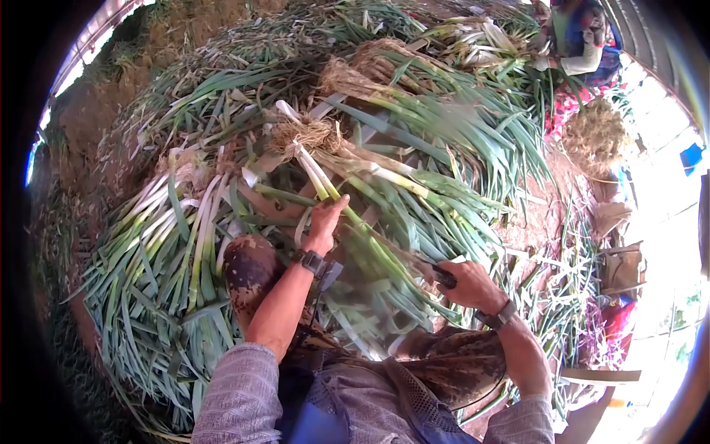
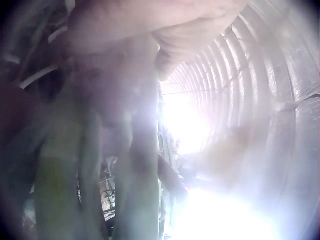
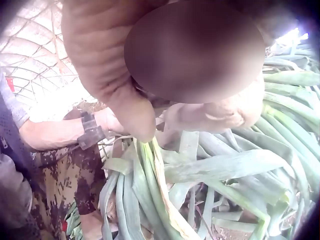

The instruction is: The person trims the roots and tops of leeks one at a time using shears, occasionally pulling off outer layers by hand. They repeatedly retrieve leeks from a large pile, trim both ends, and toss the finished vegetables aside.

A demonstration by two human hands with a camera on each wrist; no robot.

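Note:
In the head view my left hand grips a leek around its stalk, white root end pointing up and away, green leaves trailing toward my lap. My right hand holds a knife by its dark handle, close beside those leaves. The thin blade points left toward them. In the right wrist view the right hand's thumb is right at the green leaves, and a blurred oval hides much of that hand. The left wrist view is hazy, with the left hand above green stalks.
Leek heaps lie left of my knees, and a rooted bundle lies ahead. Loose leaf scraps cover the ground at right. Another person sits at the far right, near a pile of roots.

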